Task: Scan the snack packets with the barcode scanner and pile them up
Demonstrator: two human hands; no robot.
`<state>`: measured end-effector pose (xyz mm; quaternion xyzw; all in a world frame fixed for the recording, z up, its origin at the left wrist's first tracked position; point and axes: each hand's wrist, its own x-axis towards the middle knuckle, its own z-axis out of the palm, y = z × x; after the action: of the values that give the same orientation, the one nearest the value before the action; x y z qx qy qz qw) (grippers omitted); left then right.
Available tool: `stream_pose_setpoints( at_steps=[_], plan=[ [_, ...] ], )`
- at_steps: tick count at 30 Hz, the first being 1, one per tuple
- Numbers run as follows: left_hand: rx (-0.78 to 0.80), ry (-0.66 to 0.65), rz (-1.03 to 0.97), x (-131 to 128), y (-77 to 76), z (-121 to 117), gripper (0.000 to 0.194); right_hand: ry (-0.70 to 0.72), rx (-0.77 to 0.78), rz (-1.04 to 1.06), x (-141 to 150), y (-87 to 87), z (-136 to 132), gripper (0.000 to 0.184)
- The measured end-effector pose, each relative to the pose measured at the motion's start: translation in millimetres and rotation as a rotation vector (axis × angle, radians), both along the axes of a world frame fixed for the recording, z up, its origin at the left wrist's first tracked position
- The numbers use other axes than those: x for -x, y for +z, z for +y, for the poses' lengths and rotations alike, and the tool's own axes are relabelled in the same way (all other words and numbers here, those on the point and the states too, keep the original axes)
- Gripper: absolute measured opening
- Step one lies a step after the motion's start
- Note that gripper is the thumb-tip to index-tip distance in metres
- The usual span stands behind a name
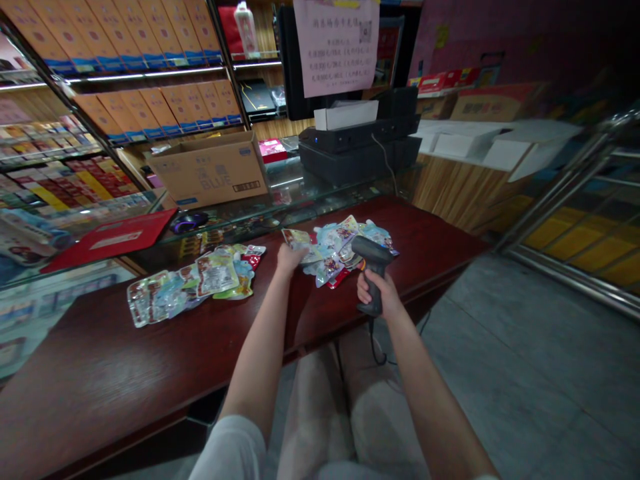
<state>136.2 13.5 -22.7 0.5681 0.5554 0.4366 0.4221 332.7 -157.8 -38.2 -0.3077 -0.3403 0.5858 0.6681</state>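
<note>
My right hand (379,291) is wrapped round the handle of a black barcode scanner (373,250), whose cable hangs down toward my lap. My left hand (290,257) grips the near end of a shiny snack packet (303,244), its fingers partly hidden behind it. This packet is at the left side of a loose pile of colourful packets (333,241), some blue, some red. Farther left, a second spread of packets (193,283) lies overlapping on the dark red table (280,320). The scanner's head is just above the right pile's near edge.
Behind the table runs a glass counter (295,183) with an open cardboard box (207,172), a black mouse (189,221) and a red folder (115,233). A black till (357,157) stands below a paper sign (337,47). At right is a metal railing (565,193).
</note>
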Motion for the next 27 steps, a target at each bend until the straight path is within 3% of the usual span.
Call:
stream_pose_setpoints(
  at_steps=[8, 16, 27],
  plan=[
    [-0.077, -0.019, -0.547, 36.7, 21.9, -9.8, 0.047, 0.099, 0.029, -0.081, 15.3, 12.3, 3.3, 0.036],
    [-0.039, -0.042, -0.582, 84.9, 26.3, -25.5, 0.045, 0.257, 0.055, -0.12, 61.1, 17.5, 12.6, 0.039],
    [-0.01, 0.001, -0.528, 84.4, 22.7, -32.6, 0.035, 0.279, 0.062, -0.117, 68.9, 15.0, 11.7, 0.037]
  ],
)
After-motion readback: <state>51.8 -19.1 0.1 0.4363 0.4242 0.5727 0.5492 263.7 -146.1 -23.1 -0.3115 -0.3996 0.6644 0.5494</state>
